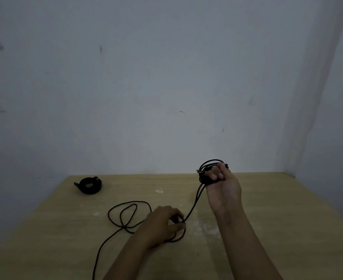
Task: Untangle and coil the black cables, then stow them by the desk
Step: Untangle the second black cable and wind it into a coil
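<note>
A long black cable (pixel 126 217) lies in loose loops on the wooden desk (pixel 65 229), and one end trails off the front edge. My right hand (pixel 223 186) is raised above the desk and grips several turns of this cable wound into a coil (pixel 208 165). From that coil two strands run down to my left hand (pixel 162 223), which rests low on the desk and pinches the cable between thumb and fingers. A second black cable (pixel 89 185), wound into a tight coil, sits at the desk's far left.
A pale wall (pixel 166 87) rises right behind the desk, and a side wall closes in on the right. Whitish scuffs mark the desk top near the middle.
</note>
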